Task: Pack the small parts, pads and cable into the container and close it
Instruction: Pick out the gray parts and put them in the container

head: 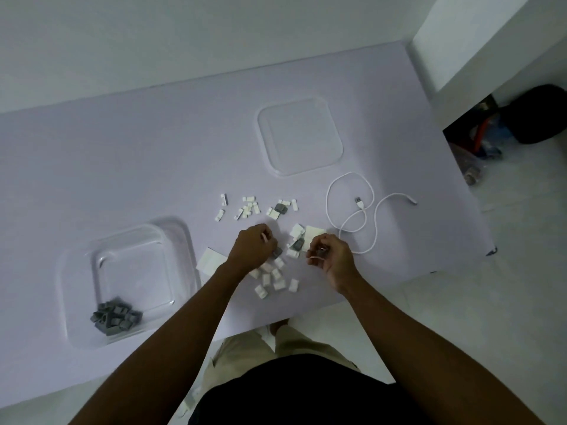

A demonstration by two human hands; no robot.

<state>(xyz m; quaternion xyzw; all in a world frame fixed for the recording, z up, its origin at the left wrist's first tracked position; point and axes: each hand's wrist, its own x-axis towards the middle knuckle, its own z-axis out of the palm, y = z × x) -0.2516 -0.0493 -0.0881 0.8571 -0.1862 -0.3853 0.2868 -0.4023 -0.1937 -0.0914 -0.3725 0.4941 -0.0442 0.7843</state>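
left hand (253, 248) and right hand (329, 256) curl over the scattered white parts (273, 276); whether either grips one i cannot tell. the open container (132, 265) sits left of the left hand, near the table (122, 164) edge. the cable (366, 222) loops from beside the right hand away toward the far right.

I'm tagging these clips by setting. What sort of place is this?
Likely a plain room in a home or office: a pale table, white tiled floor, and a dark bag stowed in a corner.

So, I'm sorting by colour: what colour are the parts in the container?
The small plastic parts are grey; head view.
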